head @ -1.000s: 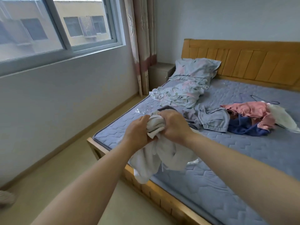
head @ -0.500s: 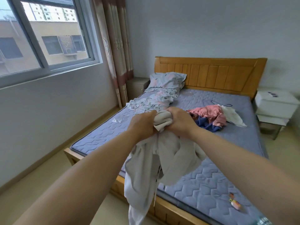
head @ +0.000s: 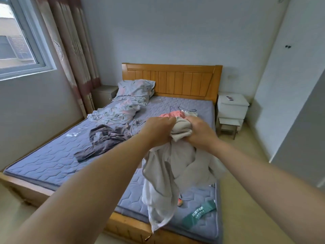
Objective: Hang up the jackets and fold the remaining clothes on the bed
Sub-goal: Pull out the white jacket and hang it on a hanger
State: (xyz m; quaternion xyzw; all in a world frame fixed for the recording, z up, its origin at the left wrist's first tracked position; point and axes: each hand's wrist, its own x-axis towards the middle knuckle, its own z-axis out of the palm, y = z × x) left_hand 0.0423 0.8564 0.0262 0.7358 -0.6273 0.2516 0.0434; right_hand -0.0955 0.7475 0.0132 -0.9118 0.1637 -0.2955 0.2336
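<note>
Change vs. 1.0 s ago: the pale grey garment [head: 168, 166], then bunched low at the near edge of the bed [head: 52, 161], is now raised clear of the mattress and hangs full length. Left hand [head: 158, 131] and right hand [head: 198, 132] are both clenched on its top edge, close together, w/ a wad of fabric between them. Judgement: garment is picked up but not yet spread; type (jacket or other) cannot be told.

Remaining items on bed: dark grey garment [head: 103, 140] left of centre; pink garment [head: 171, 114] far, just beyond the hands, w/ a hanger [head: 186, 110] beside it.

Containers: two nightstands [head: 230, 110] flank the headboard; contents not visible.
</note>
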